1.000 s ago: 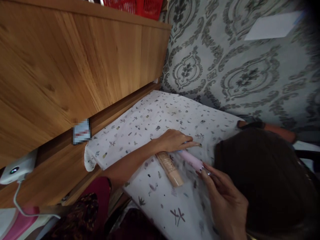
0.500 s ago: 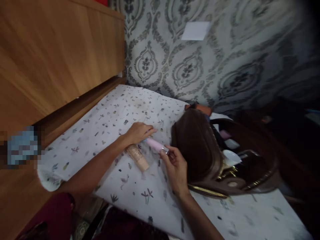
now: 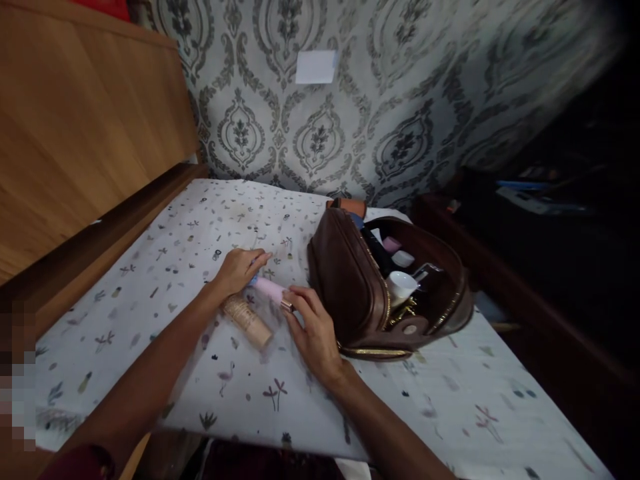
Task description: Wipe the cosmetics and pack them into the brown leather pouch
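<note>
- My left hand (image 3: 242, 271) grips the pink cylinder (image 3: 270, 289).
- My right hand (image 3: 314, 332) pinches its shiny metallic end (image 3: 287, 304).
- Beige tube (image 3: 248, 324): alongside.
- Bag (image 3: 341, 277): brown, leathery, rounded.

Readable wording: 0 words, 0 numbers that I can make out.
Beige tube (image 3: 250, 327), just beside my left hand (image 3: 243, 271): brown print on its body, too small and blurred to read.
Pink tube (image 3: 271, 290), my right hand (image 3: 314, 332) gripping 1 end: blue marking near the other end, too unclear to tell as lettering.
White sheet (image 3: 316, 67) on wall (image 3: 320, 137): any writing illegible.
Patch at left edge (image 3: 23, 400): pixelated, illegible.
</note>
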`<state>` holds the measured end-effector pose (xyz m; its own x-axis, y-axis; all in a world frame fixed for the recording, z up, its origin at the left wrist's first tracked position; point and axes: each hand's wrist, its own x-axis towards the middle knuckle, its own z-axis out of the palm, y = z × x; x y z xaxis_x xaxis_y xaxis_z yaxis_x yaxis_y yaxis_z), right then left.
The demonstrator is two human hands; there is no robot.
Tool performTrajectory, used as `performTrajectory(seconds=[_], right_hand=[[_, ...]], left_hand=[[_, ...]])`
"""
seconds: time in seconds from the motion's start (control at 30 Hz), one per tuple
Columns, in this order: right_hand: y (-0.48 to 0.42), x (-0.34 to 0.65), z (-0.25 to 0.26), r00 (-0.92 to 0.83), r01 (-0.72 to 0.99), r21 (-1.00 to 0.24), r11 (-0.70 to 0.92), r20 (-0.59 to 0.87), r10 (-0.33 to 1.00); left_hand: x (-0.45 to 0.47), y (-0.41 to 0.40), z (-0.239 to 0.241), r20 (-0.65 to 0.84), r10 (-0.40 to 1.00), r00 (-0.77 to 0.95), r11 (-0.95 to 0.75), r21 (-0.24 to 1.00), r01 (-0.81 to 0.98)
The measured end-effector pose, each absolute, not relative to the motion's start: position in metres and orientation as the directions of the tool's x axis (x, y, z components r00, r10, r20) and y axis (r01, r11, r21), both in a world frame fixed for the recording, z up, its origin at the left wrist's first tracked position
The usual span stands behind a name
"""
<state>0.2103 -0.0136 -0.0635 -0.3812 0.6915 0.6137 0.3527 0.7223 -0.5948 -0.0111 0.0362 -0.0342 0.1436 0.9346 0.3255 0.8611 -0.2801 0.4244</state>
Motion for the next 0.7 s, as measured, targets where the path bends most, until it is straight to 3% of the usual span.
performTrajectory(seconds=[0.13,0.3,0.53,0.7], right_hand=[[-0.011,0.208,-0.073,-0.371,0.366,-0.673,0.642,0.527,0.764],[-0.008,0.206,-0.081,-0.349,0.317,-0.823,0.471,0.361,0.865],[-0.009,0.208,-0.076,-0.459,0.451,-0.761,0.466,0.250,0.853],[-0.010,0.207,-0.078,-0.431,0.493,-0.764,0.417,0.201,0.880]], left_hand=[[-0.009,0.036,-0.035,0.335,0.930,0.152,-0.292,0.419,0.860],[-0.002,0.034,-0.037,0.311,0.923,0.225,-0.310,0.257,0.915],[-0.007,0.036,-0.043,0.336,0.920,0.202,-0.277,0.191,0.942],[-0.010,0.038,-0.044,0.357,0.917,0.177,-0.258,0.194,0.947]])
